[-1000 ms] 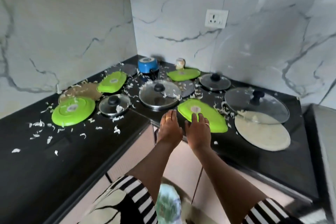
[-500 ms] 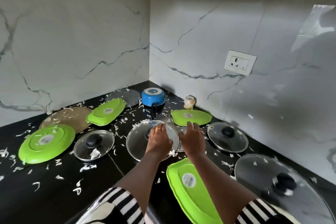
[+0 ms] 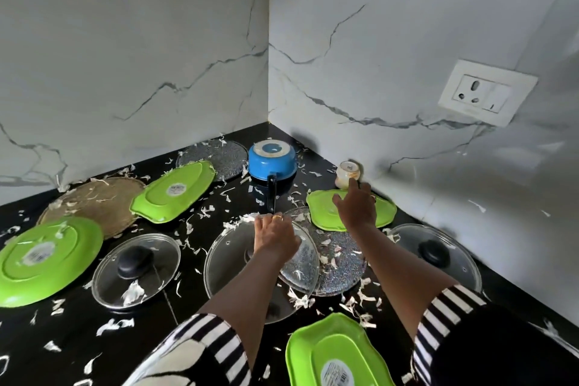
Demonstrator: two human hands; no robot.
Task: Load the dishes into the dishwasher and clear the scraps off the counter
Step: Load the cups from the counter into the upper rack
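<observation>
Your left hand [image 3: 275, 233] sat on centre of middle glass lid [image 3: 232, 263], fingers curled down over its hidden knob, ring on one finger. Lid's right edge overlapped speckled plate [image 3: 343, 263]. Your right hand [image 3: 357, 207] was over wavy green plate [image 3: 322, 213], fingers straight and slightly spread, holding nothing, fingertips just beside small cream jar [image 3: 347, 173] at wall. Blue pan [image 3: 272, 160] stood in corner, handle pointing toward your left hand. White scraps [image 3: 111, 324] lay scattered across black desk [image 3: 72, 332].
</observation>
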